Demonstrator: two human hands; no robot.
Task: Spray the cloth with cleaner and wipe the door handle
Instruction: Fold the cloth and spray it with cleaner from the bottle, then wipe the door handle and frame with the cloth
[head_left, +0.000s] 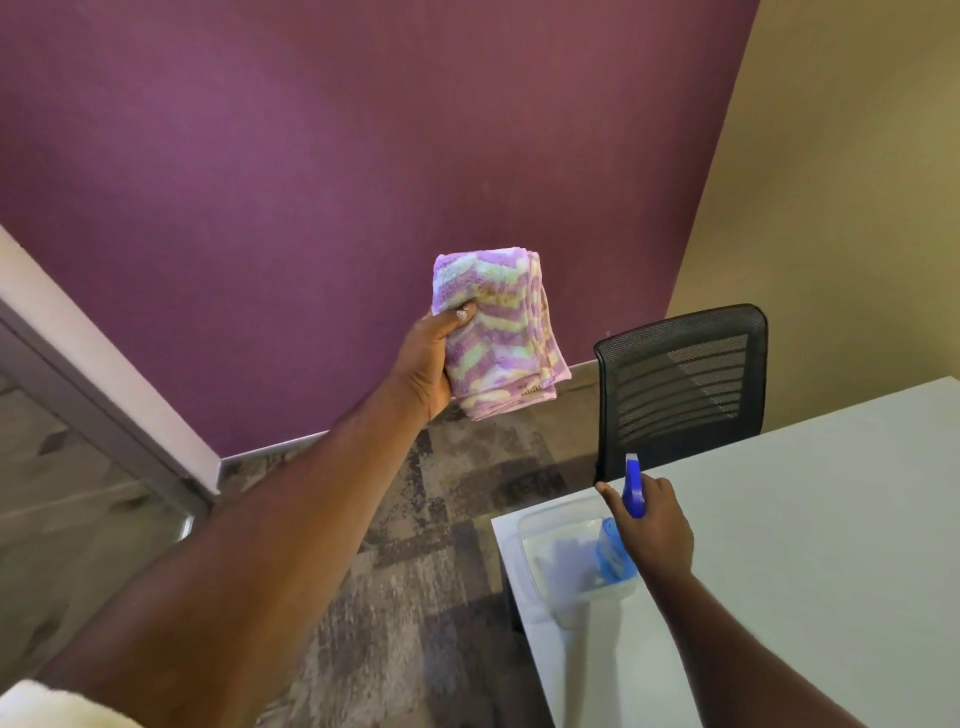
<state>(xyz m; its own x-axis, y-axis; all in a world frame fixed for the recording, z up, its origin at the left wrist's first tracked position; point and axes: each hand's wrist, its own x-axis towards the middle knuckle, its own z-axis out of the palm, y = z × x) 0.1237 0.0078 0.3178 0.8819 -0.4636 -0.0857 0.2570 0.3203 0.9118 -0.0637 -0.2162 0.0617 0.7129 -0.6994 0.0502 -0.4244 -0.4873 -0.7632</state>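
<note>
From the head camera we look down past our 2 bare arms. Our left hand (428, 358) is raised in the middle of the scene, in front of a purple wall (291, 171), and it grips a folded cloth (496, 332) striped in lilac, pale green and yellow; the thumb presses on the near face of the cloth and the fingers are hidden behind it. Lower and to the right, our right hand (652, 525) is wrapped around the blue head of a spray bottle (632, 491), whose tip points up and away towards the cloth. The bottle's body (blurred, with a blue label) sits over a clear plastic tub (550, 566) at the near left corner of a white table (805, 519). Cloth and bottle are well apart. At the far edge of the table stands a black mesh chair (685, 384). Patterned carpet (431, 571) covers the floor between us and the wall. No door handle shows here.
</note>
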